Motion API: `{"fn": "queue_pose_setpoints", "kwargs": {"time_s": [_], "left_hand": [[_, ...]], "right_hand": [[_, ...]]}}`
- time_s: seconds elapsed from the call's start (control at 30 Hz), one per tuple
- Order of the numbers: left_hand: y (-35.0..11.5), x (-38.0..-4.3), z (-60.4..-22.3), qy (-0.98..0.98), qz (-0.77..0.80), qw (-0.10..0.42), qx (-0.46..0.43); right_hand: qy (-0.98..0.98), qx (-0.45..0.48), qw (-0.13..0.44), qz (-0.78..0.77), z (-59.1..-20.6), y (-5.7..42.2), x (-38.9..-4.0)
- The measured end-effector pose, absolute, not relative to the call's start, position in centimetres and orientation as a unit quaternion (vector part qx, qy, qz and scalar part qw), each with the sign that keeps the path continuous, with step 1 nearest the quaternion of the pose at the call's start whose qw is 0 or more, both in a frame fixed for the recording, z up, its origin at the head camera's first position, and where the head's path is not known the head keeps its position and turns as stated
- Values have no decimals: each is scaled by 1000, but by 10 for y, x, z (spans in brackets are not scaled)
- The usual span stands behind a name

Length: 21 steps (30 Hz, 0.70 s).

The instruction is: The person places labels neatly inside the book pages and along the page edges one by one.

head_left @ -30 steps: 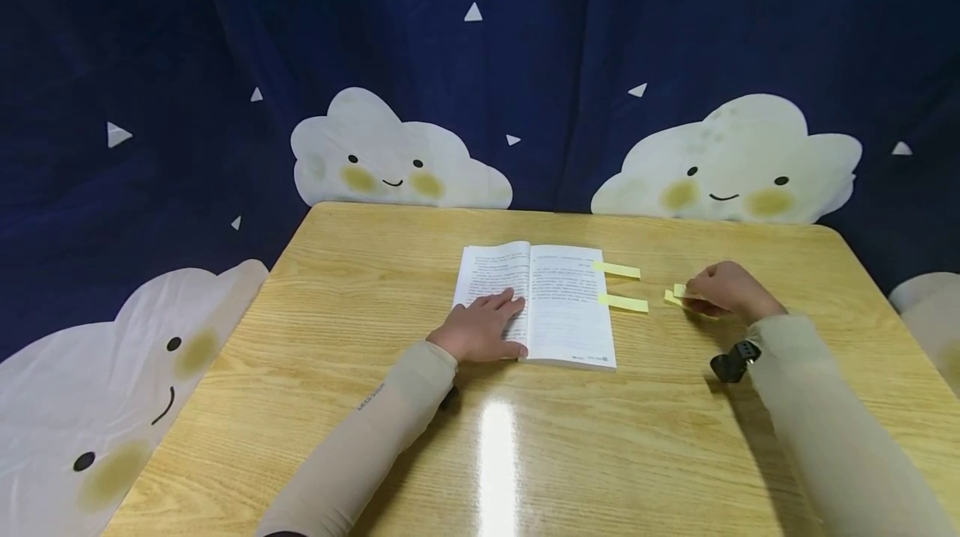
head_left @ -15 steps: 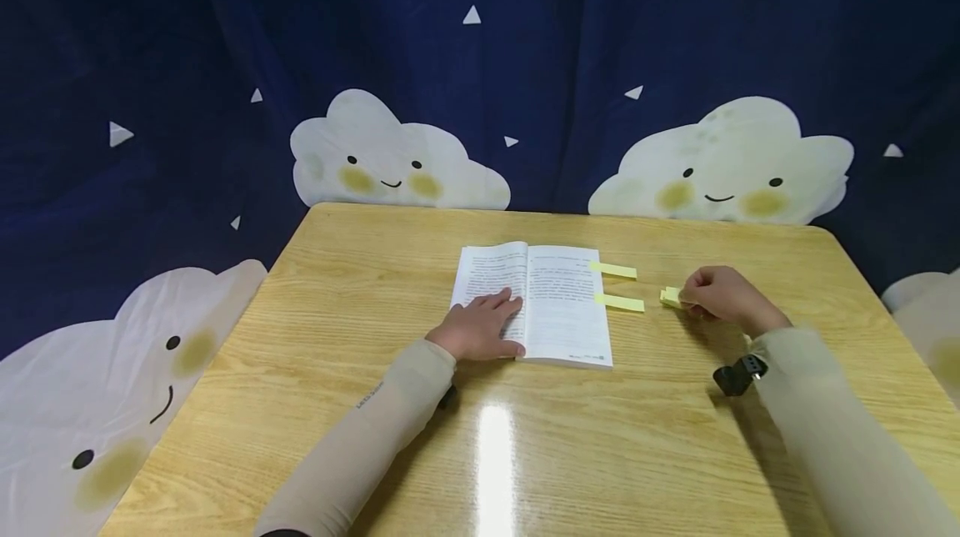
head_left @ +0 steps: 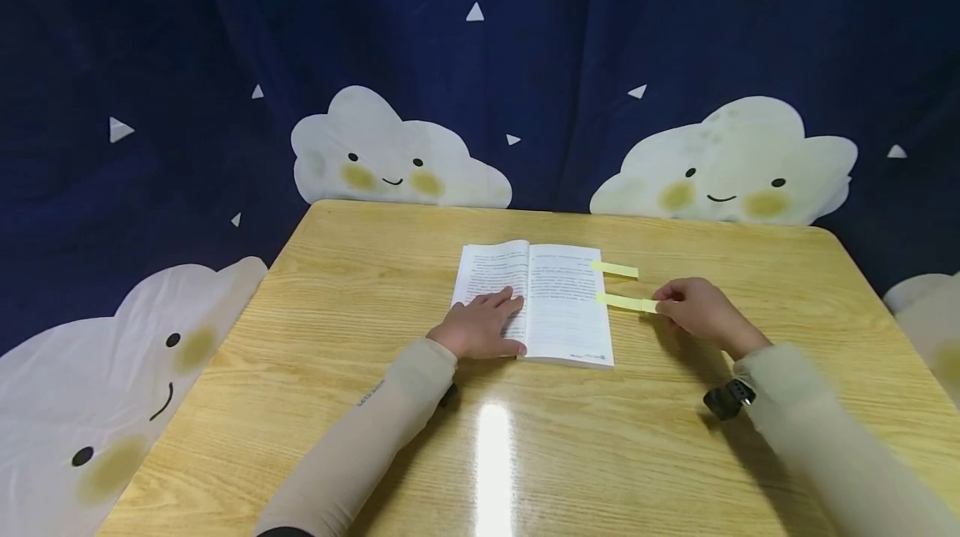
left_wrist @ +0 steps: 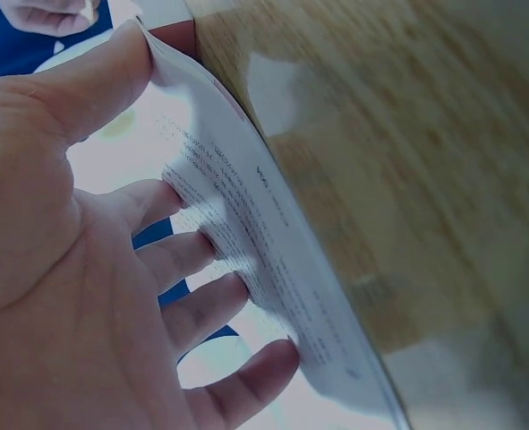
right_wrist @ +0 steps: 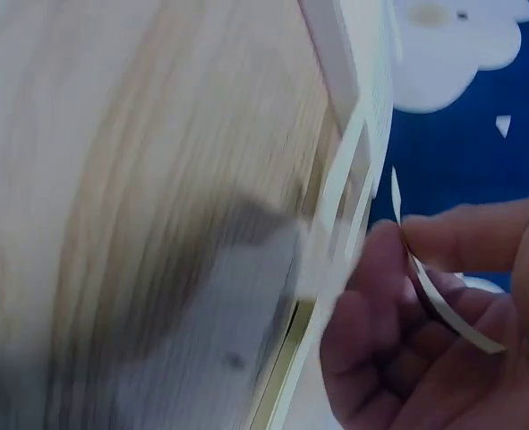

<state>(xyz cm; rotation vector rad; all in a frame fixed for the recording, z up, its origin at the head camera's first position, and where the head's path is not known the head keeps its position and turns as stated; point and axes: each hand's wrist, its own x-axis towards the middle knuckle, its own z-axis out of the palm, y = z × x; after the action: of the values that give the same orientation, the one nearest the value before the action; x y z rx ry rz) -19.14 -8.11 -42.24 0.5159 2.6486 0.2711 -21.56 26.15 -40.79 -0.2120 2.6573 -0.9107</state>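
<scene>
Yellow paper sticky strip (right_wrist: 443,305) pinched in right hand (head_left: 701,313), beside the open white paperback book (head_left: 564,303).
Left hand (head_left: 480,327) lies flat, fingers straight, on the book's left page; wooden table (head_left: 360,287) beneath.

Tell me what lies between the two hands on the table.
In the head view, the open book lies between them: the left hand presses its left page, and two yellow sticky strips jut from its right edge toward the right hand.
</scene>
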Motion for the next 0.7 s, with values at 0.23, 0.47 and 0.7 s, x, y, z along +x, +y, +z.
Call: {"fn": "queue_pose_setpoints", "kwargs": {"time_s": [0.23,0.47,0.7], "left_hand": [[-81,-191,-422,954,100,218,183],[-81,-191,-423,954,98,215,184],[-81,-191,-422,954,99,215,182]], "right_hand": [[928,-86,141,-334,-402,236,-202],[910,-97,176,-364,-407,220,-198],[901,-87,206,-371,-417,214,-196]]}}
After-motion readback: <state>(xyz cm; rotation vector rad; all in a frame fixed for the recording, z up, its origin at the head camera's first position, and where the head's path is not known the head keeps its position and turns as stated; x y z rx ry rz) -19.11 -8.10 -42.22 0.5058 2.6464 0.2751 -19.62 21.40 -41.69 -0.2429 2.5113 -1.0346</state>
